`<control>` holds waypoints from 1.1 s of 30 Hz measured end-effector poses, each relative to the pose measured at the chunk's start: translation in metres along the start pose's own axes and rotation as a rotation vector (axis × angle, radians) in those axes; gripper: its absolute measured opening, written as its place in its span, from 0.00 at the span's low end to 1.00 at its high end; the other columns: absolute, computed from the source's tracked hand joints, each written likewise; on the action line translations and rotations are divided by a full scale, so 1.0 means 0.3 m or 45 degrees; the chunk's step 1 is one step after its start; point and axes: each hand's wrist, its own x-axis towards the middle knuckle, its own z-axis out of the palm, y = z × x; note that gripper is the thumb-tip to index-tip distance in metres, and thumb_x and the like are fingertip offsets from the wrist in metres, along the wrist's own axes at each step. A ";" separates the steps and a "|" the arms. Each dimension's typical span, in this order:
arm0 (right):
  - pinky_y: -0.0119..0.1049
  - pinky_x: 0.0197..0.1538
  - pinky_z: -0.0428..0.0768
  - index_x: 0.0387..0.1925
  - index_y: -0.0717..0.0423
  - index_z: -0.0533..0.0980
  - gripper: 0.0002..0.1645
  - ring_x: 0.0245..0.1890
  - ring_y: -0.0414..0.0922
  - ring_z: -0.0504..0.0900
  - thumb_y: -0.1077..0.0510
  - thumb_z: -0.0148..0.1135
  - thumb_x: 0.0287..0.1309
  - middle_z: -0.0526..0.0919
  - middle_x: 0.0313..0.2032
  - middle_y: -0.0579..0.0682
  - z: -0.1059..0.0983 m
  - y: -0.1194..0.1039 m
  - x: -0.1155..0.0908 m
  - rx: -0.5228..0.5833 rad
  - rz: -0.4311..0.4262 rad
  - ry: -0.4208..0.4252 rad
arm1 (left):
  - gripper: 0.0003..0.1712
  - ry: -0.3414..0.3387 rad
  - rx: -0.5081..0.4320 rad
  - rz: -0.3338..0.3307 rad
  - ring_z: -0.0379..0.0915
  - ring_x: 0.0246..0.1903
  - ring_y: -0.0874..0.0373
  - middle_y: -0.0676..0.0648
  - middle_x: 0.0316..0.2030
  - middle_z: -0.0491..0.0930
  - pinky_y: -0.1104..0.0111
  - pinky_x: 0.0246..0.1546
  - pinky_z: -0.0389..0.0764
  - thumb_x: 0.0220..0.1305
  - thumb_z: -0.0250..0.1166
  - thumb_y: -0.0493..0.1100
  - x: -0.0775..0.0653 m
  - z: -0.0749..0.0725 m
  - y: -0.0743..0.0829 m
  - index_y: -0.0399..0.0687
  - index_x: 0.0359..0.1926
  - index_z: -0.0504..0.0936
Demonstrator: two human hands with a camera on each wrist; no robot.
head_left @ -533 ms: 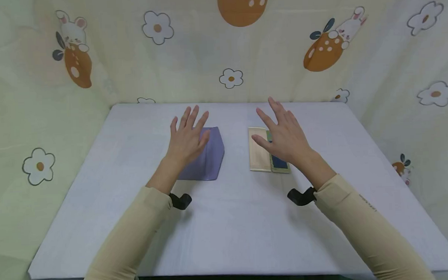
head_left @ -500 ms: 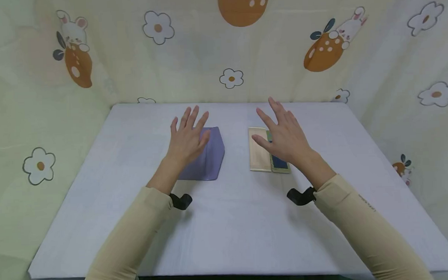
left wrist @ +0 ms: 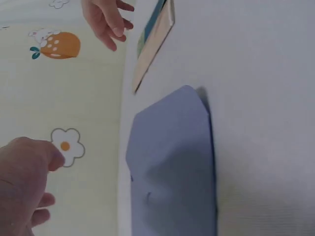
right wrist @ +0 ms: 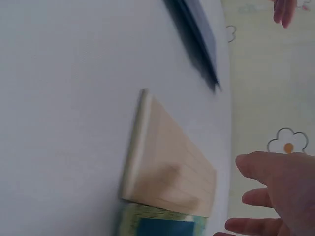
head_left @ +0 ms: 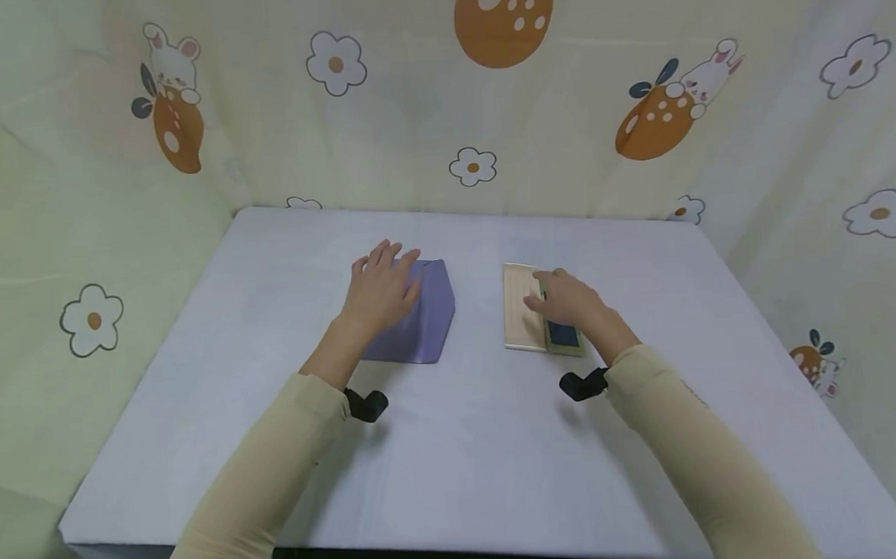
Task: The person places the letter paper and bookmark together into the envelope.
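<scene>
A purple envelope-shaped pouch point(head_left: 436, 313) with a pointed flap toward the right lies flat on the white table. My left hand point(head_left: 379, 287) hovers over it, fingers loosely bent; the left wrist view shows the hand apart from the pouch point(left wrist: 177, 132). To the right lies a flat rectangular piece whose cream panel point(head_left: 523, 318) has fine lines. Along its right side sits a green-patterned strip with a dark blue rectangle point(head_left: 563, 335). Above these hangs my right hand point(head_left: 569, 299), fingers relaxed and holding nothing. In the right wrist view, its thumb and fingers are spread above the cream panel point(right wrist: 177, 167).
The white-covered table point(head_left: 457, 479) has its front edge near me. A cream curtain point(head_left: 404, 140) printed with flowers, rabbits and orange fruit encloses the back and sides. Black camera mounts point(head_left: 367, 406) stick out inward from both wrists. Bare tabletop separates the two objects.
My right hand has come down and inward toward the cream and green piece, its fingers bending more. My left hand has lowered slightly over the pouch. The head view has tilted a little.
</scene>
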 end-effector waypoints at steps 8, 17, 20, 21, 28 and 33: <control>0.68 0.59 0.65 0.69 0.63 0.57 0.39 0.67 0.66 0.58 0.41 0.46 0.67 0.58 0.69 0.66 0.068 0.015 0.059 -0.067 0.117 -0.095 | 0.30 -0.166 -0.055 -0.086 0.51 0.70 0.41 0.39 0.68 0.59 0.45 0.64 0.60 0.69 0.48 0.50 -0.017 0.102 -0.051 0.54 0.71 0.59; 0.65 0.53 0.71 0.64 0.60 0.65 0.36 0.57 0.64 0.71 0.41 0.48 0.64 0.65 0.64 0.67 0.077 -0.007 0.060 -0.042 0.246 -0.034 | 0.32 -0.207 -0.118 -0.093 0.42 0.72 0.38 0.36 0.72 0.52 0.44 0.68 0.53 0.69 0.47 0.52 -0.025 0.187 -0.080 0.52 0.72 0.57; 0.64 0.52 0.72 0.62 0.59 0.67 0.34 0.55 0.63 0.72 0.41 0.49 0.64 0.66 0.63 0.66 0.081 -0.007 0.057 -0.025 0.255 0.002 | 0.31 -0.184 -0.123 -0.084 0.41 0.72 0.38 0.36 0.72 0.51 0.44 0.68 0.53 0.70 0.47 0.53 -0.025 0.201 -0.083 0.53 0.72 0.57; 0.64 0.52 0.72 0.61 0.59 0.67 0.33 0.55 0.62 0.72 0.42 0.49 0.64 0.67 0.62 0.66 0.084 -0.007 0.058 -0.020 0.254 0.015 | 0.31 -0.183 -0.123 -0.082 0.41 0.73 0.38 0.36 0.72 0.50 0.44 0.68 0.52 0.70 0.46 0.53 -0.026 0.206 -0.084 0.53 0.72 0.57; 0.63 0.49 0.74 0.62 0.57 0.68 0.33 0.56 0.63 0.71 0.41 0.50 0.63 0.67 0.62 0.65 0.121 -0.008 0.072 -0.033 0.230 0.102 | 0.32 -0.183 -0.144 -0.100 0.39 0.73 0.39 0.36 0.73 0.48 0.44 0.69 0.50 0.70 0.46 0.55 -0.039 0.247 -0.088 0.56 0.73 0.56; 0.61 0.48 0.76 0.63 0.56 0.67 0.34 0.59 0.62 0.70 0.40 0.49 0.64 0.67 0.63 0.64 0.135 -0.002 0.068 -0.002 0.246 0.139 | 0.32 -0.178 -0.136 -0.091 0.39 0.73 0.39 0.36 0.73 0.48 0.44 0.69 0.49 0.70 0.46 0.57 -0.032 0.263 -0.088 0.56 0.72 0.57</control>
